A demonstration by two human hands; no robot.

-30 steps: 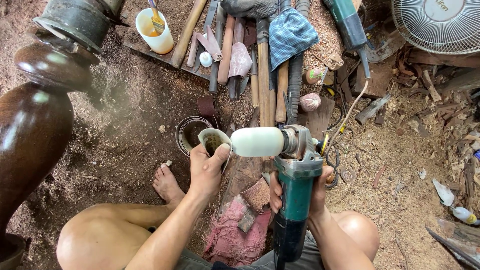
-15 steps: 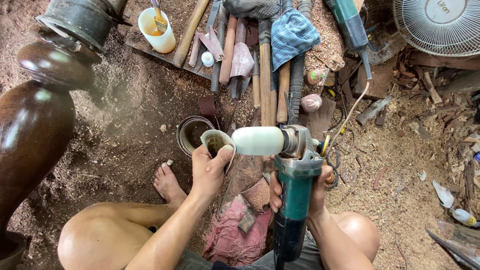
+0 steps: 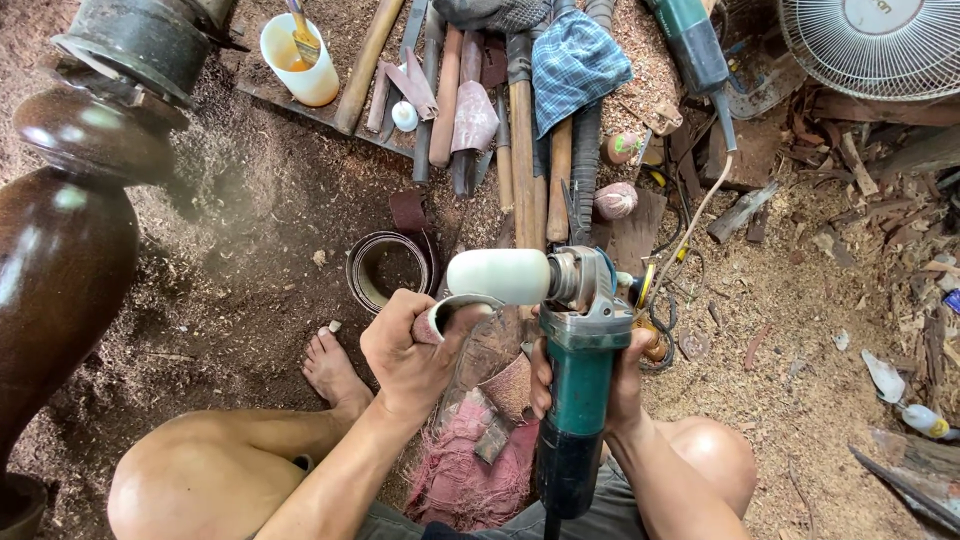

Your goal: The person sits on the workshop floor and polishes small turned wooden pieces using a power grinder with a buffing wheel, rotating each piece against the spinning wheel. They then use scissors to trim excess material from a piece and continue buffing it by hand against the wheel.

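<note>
Above the sawdust floor [image 3: 250,250], right hand [image 3: 610,385] clenched the green grinder [image 3: 580,400] steady while left hand [image 3: 405,350] pinched a curled sandpaper strip [image 3: 455,312] beneath its white pad [image 3: 498,276], apparently for fitting.

rolled sandpaper sleeve [image 3: 452,312] now brought closer under the white drum [image 3: 498,276] by the left hand [image 3: 405,352]; opening turned sideways, no longer facing up.
</note>
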